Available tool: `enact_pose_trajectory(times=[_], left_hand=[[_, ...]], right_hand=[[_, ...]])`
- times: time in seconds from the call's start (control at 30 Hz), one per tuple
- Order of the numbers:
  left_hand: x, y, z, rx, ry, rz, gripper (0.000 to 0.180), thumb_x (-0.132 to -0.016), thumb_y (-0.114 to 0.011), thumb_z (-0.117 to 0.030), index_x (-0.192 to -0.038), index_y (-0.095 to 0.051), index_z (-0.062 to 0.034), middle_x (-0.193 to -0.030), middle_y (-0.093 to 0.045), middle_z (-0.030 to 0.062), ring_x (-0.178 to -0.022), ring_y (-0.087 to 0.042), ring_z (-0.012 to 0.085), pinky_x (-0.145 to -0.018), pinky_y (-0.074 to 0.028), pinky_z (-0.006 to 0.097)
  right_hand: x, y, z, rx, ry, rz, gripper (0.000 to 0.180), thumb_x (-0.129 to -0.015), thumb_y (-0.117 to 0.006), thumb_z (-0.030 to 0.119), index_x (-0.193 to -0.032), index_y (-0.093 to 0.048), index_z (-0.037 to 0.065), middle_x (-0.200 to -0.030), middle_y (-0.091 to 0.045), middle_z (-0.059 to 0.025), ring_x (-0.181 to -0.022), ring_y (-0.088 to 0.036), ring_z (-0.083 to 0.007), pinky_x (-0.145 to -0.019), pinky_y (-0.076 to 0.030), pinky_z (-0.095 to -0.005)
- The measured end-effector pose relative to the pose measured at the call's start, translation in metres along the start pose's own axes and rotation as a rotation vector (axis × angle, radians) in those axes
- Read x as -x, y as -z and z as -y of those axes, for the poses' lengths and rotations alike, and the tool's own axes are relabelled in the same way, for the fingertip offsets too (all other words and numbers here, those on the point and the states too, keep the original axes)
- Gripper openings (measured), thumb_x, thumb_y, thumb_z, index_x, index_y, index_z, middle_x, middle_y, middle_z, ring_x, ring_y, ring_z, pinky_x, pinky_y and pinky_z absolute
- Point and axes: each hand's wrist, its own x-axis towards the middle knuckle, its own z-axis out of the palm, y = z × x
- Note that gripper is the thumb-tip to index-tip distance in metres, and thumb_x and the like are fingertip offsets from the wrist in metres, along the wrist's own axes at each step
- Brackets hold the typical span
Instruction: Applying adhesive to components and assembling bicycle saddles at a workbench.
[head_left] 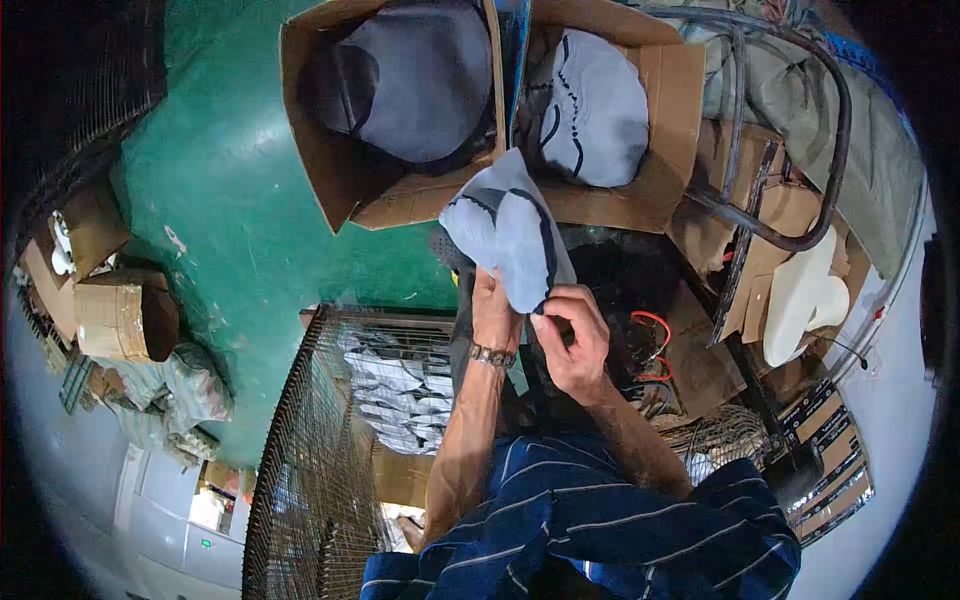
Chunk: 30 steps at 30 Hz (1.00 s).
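I hold a pale blue-grey fabric piece with dark trim up in front of me. My left hand, with a metal watch band on the wrist, grips its lower edge from the left. My right hand pinches the same lower edge from the right. Just beyond the piece stand two open cardboard boxes: the left box holds grey and dark fabric pieces, the right box holds white pieces with dark trim.
A round wire guard stands at lower left, with stacked pale fabric pieces behind it. The floor is green. Red-handled scissors lie to the right. A metal chair frame, cardboard and a white moulded shape crowd the right.
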Motion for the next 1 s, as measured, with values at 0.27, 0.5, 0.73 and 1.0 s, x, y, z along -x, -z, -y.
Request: enact_pose_trajectory(times=[0.27, 0.5, 0.73, 1.0], left_hand=[[0.006, -0.011, -0.004, 0.266, 0.100, -0.133, 0.057, -0.111, -0.045, -0.048, -0.146, -0.052, -0.0043, -0.140, -0.063, 0.0103, -0.130, -0.057, 0.0302, -0.113, -0.042, 0.047], [0.008, -0.014, 0.005, -0.105, 0.026, -0.049, 0.078, -0.104, -0.046, -0.065, -0.157, -0.040, -0.0076, -0.156, -0.050, 0.0106, -0.142, -0.049, 0.0291, -0.119, -0.037, 0.047], [0.026, 0.016, -0.004, -0.040, -0.017, -0.296, 0.074, -0.105, -0.049, -0.062, -0.153, -0.042, -0.0048, -0.150, -0.053, 0.0143, -0.131, -0.057, 0.0320, -0.111, -0.047, 0.049], [0.044, 0.031, 0.002, -0.184, -0.015, -0.456, 0.097, -0.095, -0.046, -0.080, -0.159, -0.038, -0.0071, -0.160, -0.047, 0.0112, -0.142, -0.047, 0.0358, -0.120, -0.036, 0.052]], right_hand=[[-0.011, 0.004, -0.031, 0.188, -0.041, 0.098, 0.048, -0.086, -0.083, 0.017, -0.124, -0.057, 0.003, -0.142, -0.057, -0.0196, -0.129, -0.056, -0.0405, -0.108, -0.046, -0.0480], [-0.014, 0.016, -0.074, 0.209, 0.055, 0.274, 0.050, -0.104, -0.058, 0.024, -0.149, -0.052, 0.002, -0.148, -0.056, -0.0208, -0.132, -0.056, -0.0403, -0.112, -0.044, -0.0486], [-0.113, 0.037, -0.235, 0.490, -0.343, -0.166, 0.063, -0.095, -0.074, 0.036, -0.140, -0.055, -0.003, -0.127, -0.065, -0.0267, -0.117, -0.063, -0.0435, -0.100, -0.051, -0.0497], [-0.160, 0.009, -0.403, 1.181, -0.509, 0.068, 0.104, -0.081, -0.084, 0.033, -0.152, -0.026, -0.017, -0.146, -0.040, -0.0371, -0.132, -0.047, -0.0489, -0.107, -0.048, -0.0495]])
